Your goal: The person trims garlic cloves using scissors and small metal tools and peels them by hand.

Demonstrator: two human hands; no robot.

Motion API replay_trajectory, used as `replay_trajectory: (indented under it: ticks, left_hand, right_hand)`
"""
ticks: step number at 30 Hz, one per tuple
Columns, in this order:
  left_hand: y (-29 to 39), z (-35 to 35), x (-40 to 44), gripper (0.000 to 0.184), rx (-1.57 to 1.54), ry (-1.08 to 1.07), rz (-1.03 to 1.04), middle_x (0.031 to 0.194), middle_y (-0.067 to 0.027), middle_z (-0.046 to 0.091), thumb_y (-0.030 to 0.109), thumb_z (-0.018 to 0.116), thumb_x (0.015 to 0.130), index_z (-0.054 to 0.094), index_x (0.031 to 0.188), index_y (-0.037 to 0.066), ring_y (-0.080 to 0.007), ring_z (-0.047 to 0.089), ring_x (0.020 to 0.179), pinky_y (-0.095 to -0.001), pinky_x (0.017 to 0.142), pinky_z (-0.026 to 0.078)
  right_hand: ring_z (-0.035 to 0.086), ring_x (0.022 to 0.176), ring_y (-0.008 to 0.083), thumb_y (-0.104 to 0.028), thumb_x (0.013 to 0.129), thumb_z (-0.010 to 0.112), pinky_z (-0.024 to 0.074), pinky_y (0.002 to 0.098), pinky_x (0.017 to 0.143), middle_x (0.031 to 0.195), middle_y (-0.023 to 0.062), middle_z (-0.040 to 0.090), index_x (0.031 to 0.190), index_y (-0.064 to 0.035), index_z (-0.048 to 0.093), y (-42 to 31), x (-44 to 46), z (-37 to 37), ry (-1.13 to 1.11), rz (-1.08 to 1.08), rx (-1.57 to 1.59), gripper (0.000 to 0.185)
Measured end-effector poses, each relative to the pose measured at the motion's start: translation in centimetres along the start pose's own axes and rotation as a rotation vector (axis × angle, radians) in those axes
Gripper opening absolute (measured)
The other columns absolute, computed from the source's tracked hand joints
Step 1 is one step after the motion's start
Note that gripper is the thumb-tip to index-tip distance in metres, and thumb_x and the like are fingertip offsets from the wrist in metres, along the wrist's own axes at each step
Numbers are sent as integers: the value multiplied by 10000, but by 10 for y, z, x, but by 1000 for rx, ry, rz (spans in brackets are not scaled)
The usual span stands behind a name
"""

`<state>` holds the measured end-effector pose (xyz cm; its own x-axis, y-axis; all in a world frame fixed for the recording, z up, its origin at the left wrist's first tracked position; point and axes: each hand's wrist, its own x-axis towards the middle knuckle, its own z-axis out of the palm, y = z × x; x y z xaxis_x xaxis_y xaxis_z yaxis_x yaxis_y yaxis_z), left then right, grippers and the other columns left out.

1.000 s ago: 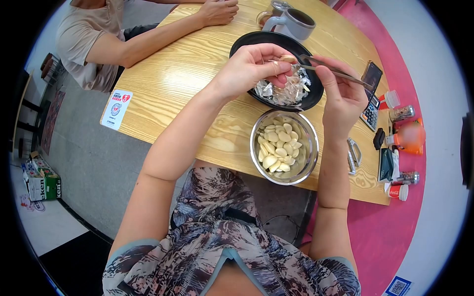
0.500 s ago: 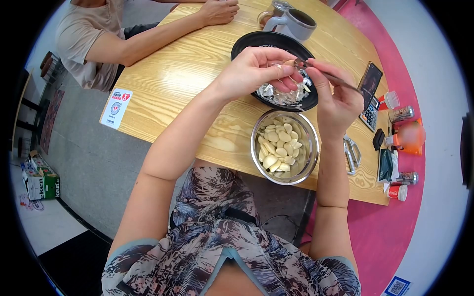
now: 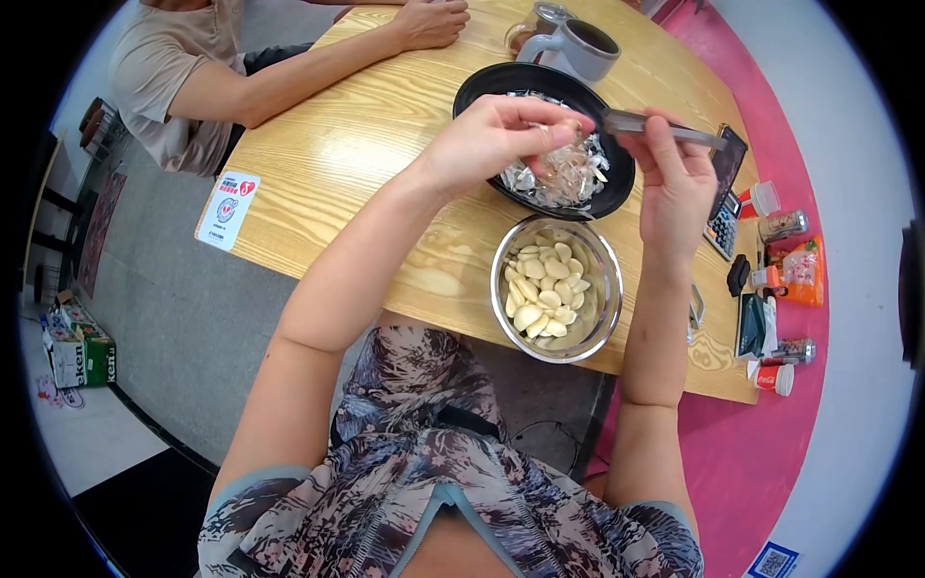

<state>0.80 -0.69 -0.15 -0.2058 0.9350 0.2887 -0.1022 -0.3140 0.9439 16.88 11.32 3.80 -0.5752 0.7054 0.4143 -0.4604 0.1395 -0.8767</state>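
My left hand (image 3: 511,140) is closed in a pinch above the black bowl (image 3: 469,91), fingertips around a garlic clove (image 3: 576,126) that is mostly hidden. To its right, my right hand (image 3: 674,173) grips a slim metal knife (image 3: 665,127), its tip pointing left and a little apart from the left fingertips. Papery garlic skins (image 3: 568,183) fill the black bowl beneath both hands. Closer to me, a round metal bowl (image 3: 610,323) holds several peeled garlic cloves (image 3: 547,289).
A grey mug (image 3: 578,56) and a glass jar (image 3: 551,14) stand behind the black bowl. Another person's forearm (image 3: 318,79) rests on the table's far left. Along the right lie a phone (image 3: 729,171), calculator (image 3: 721,231), cups and an orange packet (image 3: 805,273).
My right hand has moved right, drawing the knife away from the left fingertips and turning it nearer to level. My left hand has shifted only slightly.
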Motion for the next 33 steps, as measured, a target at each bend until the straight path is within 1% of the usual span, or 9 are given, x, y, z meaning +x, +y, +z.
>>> replay_trajectory:
  ticks: [1,3,4,10,15,20,22,28,33]
  left_hand:
    - [0,-1,0,327,-1,2,0,1021,-42,677,174,611,933,608,1200,-15,-73,569,731,-197,671,482]
    - [-1,-7,3,352,-256,50,-44,1033,6,653,190,620,926,605,1219,-5,-65,476,678,-178,628,413]
    - [-1,-11,4,346,-322,9,-18,1025,-29,652,178,611,932,589,1225,-4,-90,573,750,-201,694,483]
    - [-1,-6,3,270,-550,31,-34,1023,-91,659,150,591,944,570,1172,6,-177,653,980,-295,874,547]
    - [-14,-14,5,216,-516,45,-25,1020,-79,660,141,611,933,593,1110,17,-165,656,951,-272,824,559]
    - [-10,-10,4,197,-527,33,3,1018,-74,662,121,624,922,607,1094,27,-157,668,908,-268,806,566]
    - [-4,-5,2,234,-419,68,1,997,-99,679,120,656,901,620,1096,-4,-154,673,869,-264,793,567]
    - [-1,0,0,253,-303,59,26,969,-102,693,112,625,918,638,1139,-10,-155,682,867,-273,804,566]
    - [-1,1,1,265,-257,62,40,984,-100,693,122,614,927,639,1155,-11,-136,676,855,-263,802,560]
  right_hand:
    - [663,841,166,-56,895,652,549,261,765,981,147,685,1032,32,631,-2,-1,1,54,-93,-66,164]
    - [655,849,152,-29,877,667,541,250,770,991,143,684,1033,36,628,-6,-4,5,83,-121,-140,173]
    - [652,849,144,-9,864,676,535,243,772,989,138,685,1033,38,627,-7,-7,7,51,-167,-209,182]
    - [651,842,130,45,820,701,516,227,783,975,116,686,1018,49,645,-6,-22,20,-66,-292,-348,206]
    - [659,840,138,48,786,729,511,240,787,941,99,693,972,50,678,2,-23,22,-110,-432,-492,193]
    - [660,841,141,47,789,728,517,240,780,957,110,695,971,53,676,3,-21,23,-77,-442,-453,190]
    - [666,903,166,38,850,671,528,253,833,1005,162,691,1037,69,624,0,-20,23,-102,-424,-481,196]
    - [650,842,128,40,826,700,520,237,769,951,126,699,993,56,649,-9,-17,26,-38,-311,-294,175]
    - [646,823,118,22,840,693,521,229,752,938,125,700,982,40,656,-14,-14,21,-32,-243,-321,147]
